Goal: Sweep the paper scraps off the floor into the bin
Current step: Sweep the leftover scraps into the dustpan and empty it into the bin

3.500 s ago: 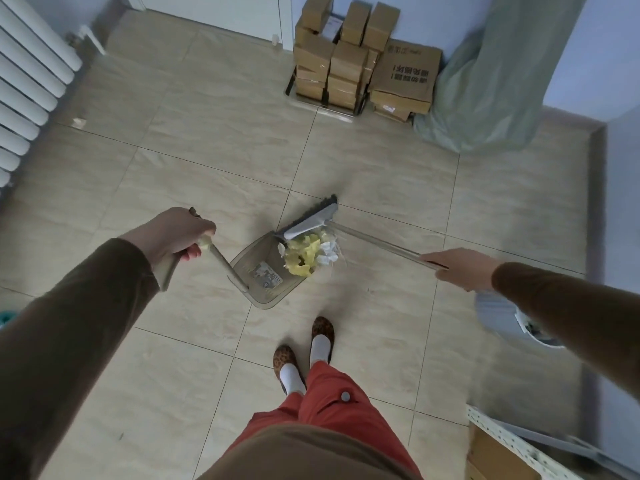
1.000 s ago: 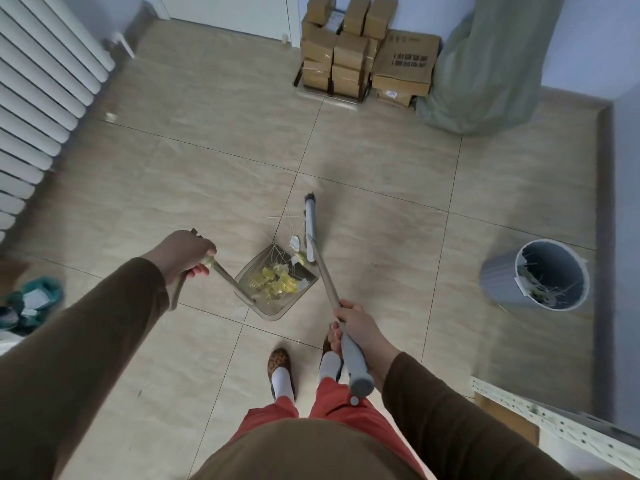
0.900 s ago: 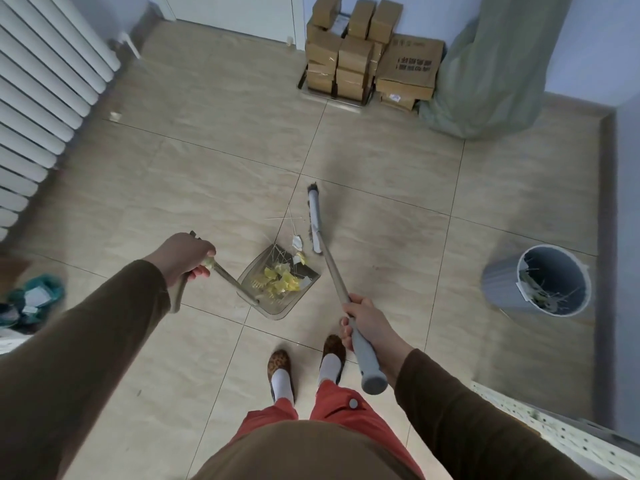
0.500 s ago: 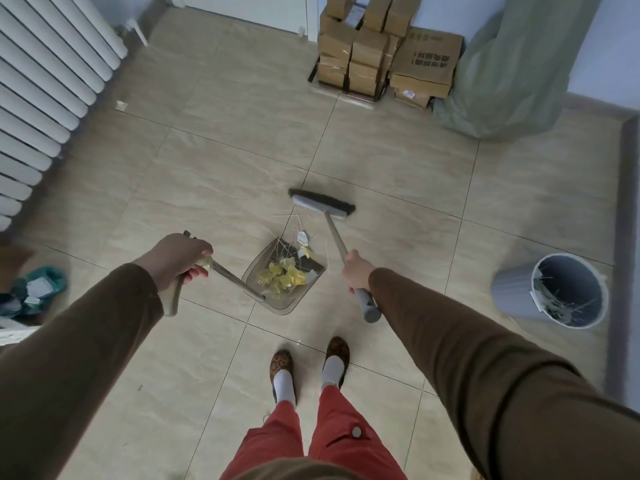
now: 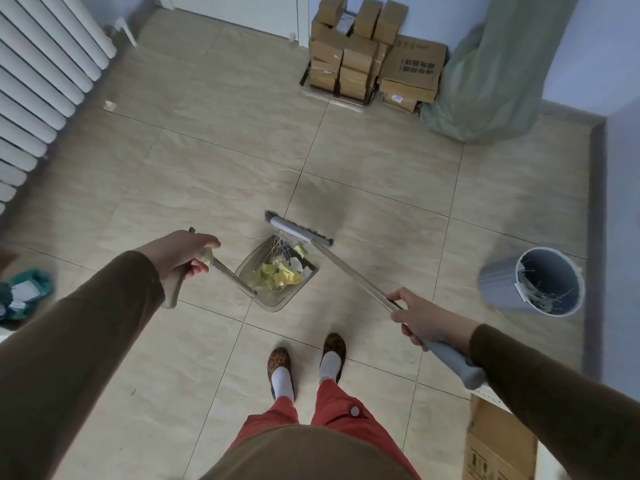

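My left hand (image 5: 180, 252) grips the handle of a translucent grey dustpan (image 5: 277, 299) resting on the tiled floor ahead of my feet. Yellow and white paper scraps (image 5: 280, 273) lie inside the pan. My right hand (image 5: 420, 320) holds the broom handle (image 5: 349, 271) near its grey grip. The broom head (image 5: 298, 232) sits at the pan's far mouth, bristles on the floor. A grey round bin (image 5: 540, 284) stands on the floor at the right, with scraps inside it.
Stacked cardboard boxes (image 5: 367, 53) and a green sack (image 5: 495, 74) stand against the far wall. A white radiator (image 5: 41, 81) lines the left wall. One small scrap (image 5: 110, 105) lies near it. A cardboard box (image 5: 498, 445) sits at the lower right, a teal object (image 5: 20, 296) at the left edge.
My right hand has swung out to the right with the broom handle, and the broom head has drawn in against the dustpan's mouth. The left hand and pan have stayed in place.
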